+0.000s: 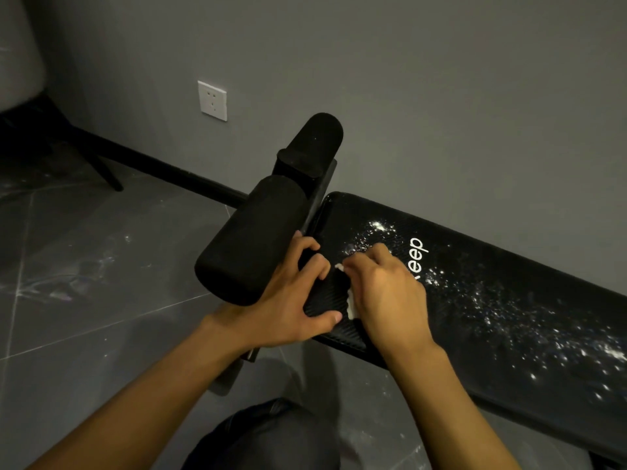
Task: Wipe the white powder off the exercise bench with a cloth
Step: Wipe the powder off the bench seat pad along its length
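At the left end of the exercise bench, beside the foam roller, the left hand rests bent-fingered on the pad; whether it grips the edge cannot be told. The right hand clutches the bunched white cloth against the pad. The pad's long axis runs right from the hands, and nearly all the white powder lies that way, with one patch just beyond the right hand, so that hand is the nearer.
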The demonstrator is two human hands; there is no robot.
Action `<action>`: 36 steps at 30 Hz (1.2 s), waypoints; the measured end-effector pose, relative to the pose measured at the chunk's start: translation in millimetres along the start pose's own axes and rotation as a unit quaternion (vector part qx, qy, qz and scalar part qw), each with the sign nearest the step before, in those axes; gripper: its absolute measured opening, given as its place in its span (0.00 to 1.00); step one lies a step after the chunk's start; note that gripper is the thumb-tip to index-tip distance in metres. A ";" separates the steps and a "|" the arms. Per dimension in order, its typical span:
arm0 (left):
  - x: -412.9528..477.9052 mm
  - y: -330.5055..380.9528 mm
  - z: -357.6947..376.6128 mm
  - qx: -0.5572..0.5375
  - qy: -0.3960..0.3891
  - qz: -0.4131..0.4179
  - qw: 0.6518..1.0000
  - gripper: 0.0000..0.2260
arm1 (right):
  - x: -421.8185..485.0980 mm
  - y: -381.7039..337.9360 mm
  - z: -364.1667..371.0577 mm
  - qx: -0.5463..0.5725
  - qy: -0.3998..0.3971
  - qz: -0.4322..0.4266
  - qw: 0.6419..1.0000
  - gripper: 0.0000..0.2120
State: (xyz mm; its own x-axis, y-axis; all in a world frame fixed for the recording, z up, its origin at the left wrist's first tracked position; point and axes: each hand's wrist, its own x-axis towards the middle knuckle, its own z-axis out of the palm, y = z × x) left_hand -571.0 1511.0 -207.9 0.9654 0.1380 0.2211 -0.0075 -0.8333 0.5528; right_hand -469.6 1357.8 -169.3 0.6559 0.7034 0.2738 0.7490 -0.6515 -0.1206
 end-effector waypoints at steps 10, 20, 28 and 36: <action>-2.7 -4.7 1.6 0.044 0.001 0.012 0.999 0.23 | -15.6 10.4 -2.5 0.077 0.006 -0.071 0.994 0.09; -1.9 -10.1 4.7 0.050 0.012 0.012 0.999 0.24 | 5.7 -4.8 -1.5 0.081 0.002 -0.041 0.996 0.10; 2.4 -9.8 -0.3 0.049 0.022 0.024 0.998 0.25 | 35.3 -5.8 8.7 0.050 0.017 0.000 0.999 0.13; 1.3 -12.2 2.4 0.049 0.023 0.034 0.998 0.25 | 18.8 0.9 8.8 0.091 0.021 -0.043 0.995 0.09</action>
State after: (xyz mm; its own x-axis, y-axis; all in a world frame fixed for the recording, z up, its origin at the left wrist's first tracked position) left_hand -569.1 1520.1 -216.4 0.9508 0.1022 0.2925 -0.0444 -0.8893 0.4552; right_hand -455.8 1373.0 -172.7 0.5865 0.7395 0.3303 0.8096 -0.5239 -0.2645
